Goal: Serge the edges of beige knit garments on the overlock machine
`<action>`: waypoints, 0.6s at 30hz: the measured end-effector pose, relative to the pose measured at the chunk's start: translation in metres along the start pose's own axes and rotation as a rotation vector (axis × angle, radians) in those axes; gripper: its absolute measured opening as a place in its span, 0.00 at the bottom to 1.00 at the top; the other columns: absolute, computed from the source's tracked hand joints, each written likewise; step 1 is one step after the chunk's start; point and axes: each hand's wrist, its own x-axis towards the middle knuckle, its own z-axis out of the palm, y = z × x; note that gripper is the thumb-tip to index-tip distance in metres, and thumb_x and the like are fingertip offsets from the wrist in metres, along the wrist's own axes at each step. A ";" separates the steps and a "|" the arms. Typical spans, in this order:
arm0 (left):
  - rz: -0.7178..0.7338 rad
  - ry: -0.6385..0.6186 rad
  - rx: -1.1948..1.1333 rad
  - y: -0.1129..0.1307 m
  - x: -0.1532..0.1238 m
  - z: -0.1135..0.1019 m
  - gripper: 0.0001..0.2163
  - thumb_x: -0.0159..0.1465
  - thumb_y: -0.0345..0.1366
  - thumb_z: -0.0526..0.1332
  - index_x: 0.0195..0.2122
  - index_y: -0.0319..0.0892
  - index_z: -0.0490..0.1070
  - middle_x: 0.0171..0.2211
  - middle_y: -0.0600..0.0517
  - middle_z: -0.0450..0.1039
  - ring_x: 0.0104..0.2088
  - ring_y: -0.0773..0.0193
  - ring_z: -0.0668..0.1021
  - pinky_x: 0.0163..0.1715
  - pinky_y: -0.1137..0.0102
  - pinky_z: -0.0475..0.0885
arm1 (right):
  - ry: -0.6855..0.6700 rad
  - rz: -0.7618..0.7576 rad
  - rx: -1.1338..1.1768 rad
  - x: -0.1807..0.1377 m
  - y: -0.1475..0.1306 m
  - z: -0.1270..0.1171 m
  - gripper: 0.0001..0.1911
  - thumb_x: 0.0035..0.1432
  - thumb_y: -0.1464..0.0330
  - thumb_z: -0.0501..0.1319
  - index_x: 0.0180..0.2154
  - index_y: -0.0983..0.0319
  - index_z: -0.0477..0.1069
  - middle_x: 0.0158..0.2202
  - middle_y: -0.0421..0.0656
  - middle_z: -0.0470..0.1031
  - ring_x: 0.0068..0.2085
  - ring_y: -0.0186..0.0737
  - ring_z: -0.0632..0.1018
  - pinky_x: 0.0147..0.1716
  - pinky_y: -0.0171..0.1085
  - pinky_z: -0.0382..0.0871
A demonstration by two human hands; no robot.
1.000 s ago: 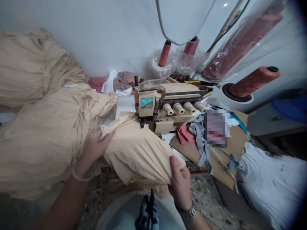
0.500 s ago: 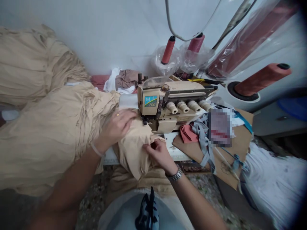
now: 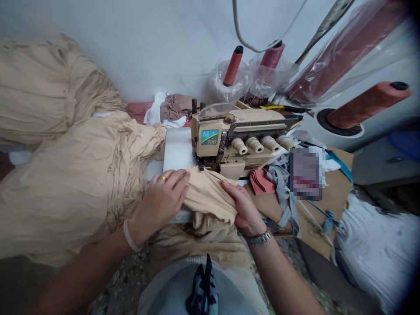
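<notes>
A piece of beige fabric (image 3: 211,192) lies in front of the overlock sewing machine (image 3: 210,139), its far edge close to the presser foot. My left hand (image 3: 167,194) is at the fabric's left edge, fingers together and bent onto the cloth, thumb hidden. On the right side my right hand (image 3: 244,208) grips the same fabric, thumb on top and the other fingers underneath. The cloth is stretched between the two hands, and its lower part hangs in folds over the machine bed's front edge toward my lap.
Large heaps of beige cloth (image 3: 62,175) fill the left side. Orange-red thread cones (image 3: 369,107) stand behind and right of the machine. On cardboard (image 3: 315,227) at the right lie grey strips (image 3: 284,192) and a folded coral cloth (image 3: 262,181). White cloth (image 3: 377,249) is piled beyond.
My right hand has moved right, drawing the fabric out toward that side. The left hand has come down nearer to me, uncovering the white plate left of the presser foot.
</notes>
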 end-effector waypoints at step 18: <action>-0.285 0.194 -0.071 -0.005 0.005 0.011 0.18 0.69 0.41 0.57 0.58 0.41 0.70 0.57 0.38 0.69 0.56 0.47 0.72 0.53 0.54 0.65 | -0.297 -0.030 -0.547 0.004 -0.039 -0.031 0.13 0.44 0.63 0.74 0.30 0.65 0.80 0.30 0.41 0.82 0.31 0.42 0.79 0.33 0.37 0.74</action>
